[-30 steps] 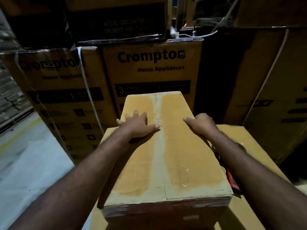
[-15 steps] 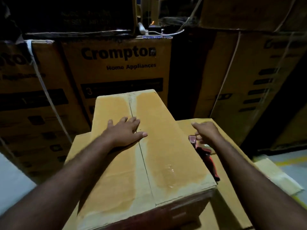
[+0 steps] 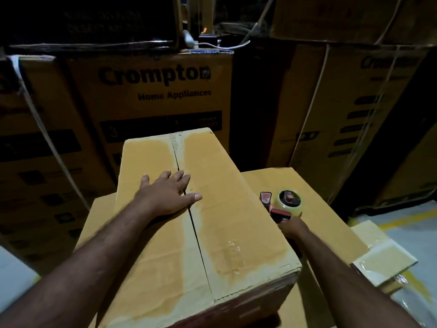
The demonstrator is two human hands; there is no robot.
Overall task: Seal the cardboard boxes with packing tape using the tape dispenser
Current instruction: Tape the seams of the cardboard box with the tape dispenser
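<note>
The carton (image 3: 153, 91) straight beyond the left hand (image 3: 165, 195) reads "Crompton" in big dark letters, with "Home Appliances" smaller beneath. Its black band (image 3: 160, 125) lower down is too blurred to read. So is the print on the right carton (image 3: 369, 95) beyond the right hand (image 3: 292, 227).

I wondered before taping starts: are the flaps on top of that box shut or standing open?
Shut. Both flaps of the box lie flat, meeting along a dark seam under the left hand.
</note>
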